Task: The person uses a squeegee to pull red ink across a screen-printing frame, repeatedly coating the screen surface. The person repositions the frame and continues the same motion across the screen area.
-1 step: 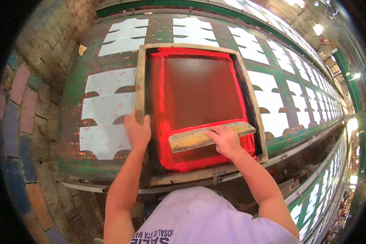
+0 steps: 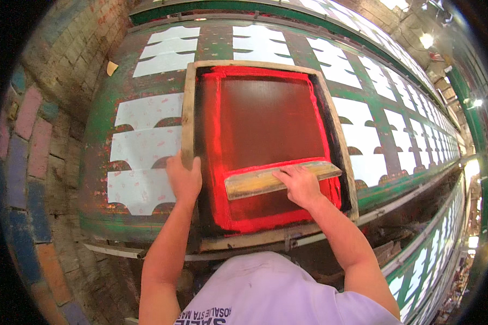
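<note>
Where the right fingers (image 2: 288,172) bend, the squeegee (image 2: 256,183) lies beneath them.

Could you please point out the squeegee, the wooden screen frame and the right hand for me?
Squeegee (image 2: 255,182), head view: left part of its long wooden face.
Wooden screen frame (image 2: 188,114), head view: its left bar.
Right hand (image 2: 302,187), head view: the back of it.
</note>
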Demonstrator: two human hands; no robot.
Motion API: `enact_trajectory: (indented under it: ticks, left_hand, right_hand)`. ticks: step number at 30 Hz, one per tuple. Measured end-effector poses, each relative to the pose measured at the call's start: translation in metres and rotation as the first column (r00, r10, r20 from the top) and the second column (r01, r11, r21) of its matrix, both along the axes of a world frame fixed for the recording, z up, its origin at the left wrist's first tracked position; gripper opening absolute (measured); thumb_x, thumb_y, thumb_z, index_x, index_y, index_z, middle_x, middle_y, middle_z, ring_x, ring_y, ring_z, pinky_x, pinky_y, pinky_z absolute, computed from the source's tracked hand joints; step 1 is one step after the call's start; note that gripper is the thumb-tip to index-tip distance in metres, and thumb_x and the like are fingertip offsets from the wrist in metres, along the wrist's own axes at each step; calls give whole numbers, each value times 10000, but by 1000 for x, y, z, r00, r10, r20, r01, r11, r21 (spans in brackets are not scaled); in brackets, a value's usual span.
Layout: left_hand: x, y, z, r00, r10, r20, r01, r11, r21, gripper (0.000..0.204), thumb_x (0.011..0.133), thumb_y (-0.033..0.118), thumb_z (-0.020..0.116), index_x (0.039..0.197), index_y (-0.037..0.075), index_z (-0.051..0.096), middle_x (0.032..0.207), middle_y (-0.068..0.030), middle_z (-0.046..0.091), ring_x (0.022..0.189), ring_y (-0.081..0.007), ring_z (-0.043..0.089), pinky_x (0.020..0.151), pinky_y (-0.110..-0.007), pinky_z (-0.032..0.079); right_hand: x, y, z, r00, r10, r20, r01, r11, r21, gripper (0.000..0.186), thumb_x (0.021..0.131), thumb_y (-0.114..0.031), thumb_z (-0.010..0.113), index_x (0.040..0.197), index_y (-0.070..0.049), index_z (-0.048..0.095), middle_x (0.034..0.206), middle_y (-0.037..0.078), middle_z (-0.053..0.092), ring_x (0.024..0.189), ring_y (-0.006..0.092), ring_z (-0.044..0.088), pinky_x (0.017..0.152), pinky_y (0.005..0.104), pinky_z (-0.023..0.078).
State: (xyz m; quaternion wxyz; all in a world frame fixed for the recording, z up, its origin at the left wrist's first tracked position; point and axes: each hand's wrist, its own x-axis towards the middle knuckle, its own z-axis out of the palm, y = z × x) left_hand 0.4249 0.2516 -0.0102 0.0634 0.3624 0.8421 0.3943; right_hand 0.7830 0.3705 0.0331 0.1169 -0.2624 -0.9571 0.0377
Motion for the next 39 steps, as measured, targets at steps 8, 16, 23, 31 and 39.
enact_trajectory:
  ticks: [8,16,23,31,39]
  left_hand:
    - [8,3,-1,995,40,-96,-44,998,-37,576,974,207,847,1465,-11,640,1328,-215,663,1279,-451,619,1110,-539,510]
    - [9,11,-1,985,53,-166,-55,998,-7,483,965,130,844,1388,-32,676,1234,-200,698,1182,-430,661,1044,-518,540]
    - [9,12,-4,979,68,-191,-77,996,-37,467,961,104,852,1374,-32,683,1221,-209,703,1156,-427,671,1029,-511,546]
    - [7,12,-6,979,52,-197,-59,998,-29,460,969,110,854,1370,-31,676,1217,-212,699,1141,-428,669,1013,-503,553]
    - [5,11,-10,977,41,-209,-42,999,2,439,992,132,834,1368,-34,678,1198,-189,692,1119,-358,667,1006,-456,544]
  right_hand:
    - [-89,183,-14,998,-58,37,54,993,102,442,834,-42,771,1257,-167,801,1089,117,750,1031,340,767,910,498,604]
    - [-163,338,-23,990,-129,52,118,976,185,410,913,-64,714,1275,-222,824,1112,110,786,1049,343,803,916,505,657]
    - [-179,392,-4,981,-192,35,190,981,41,489,910,-22,713,1330,-237,842,1240,130,828,1154,362,798,990,529,654]
    - [-178,397,13,955,-190,226,198,980,-13,389,863,-60,700,1210,-126,863,1154,197,841,1117,397,807,997,536,648]
    - [-131,307,36,948,-40,317,87,987,-136,317,847,-117,703,1127,-120,849,1065,218,829,1072,427,796,951,577,638]
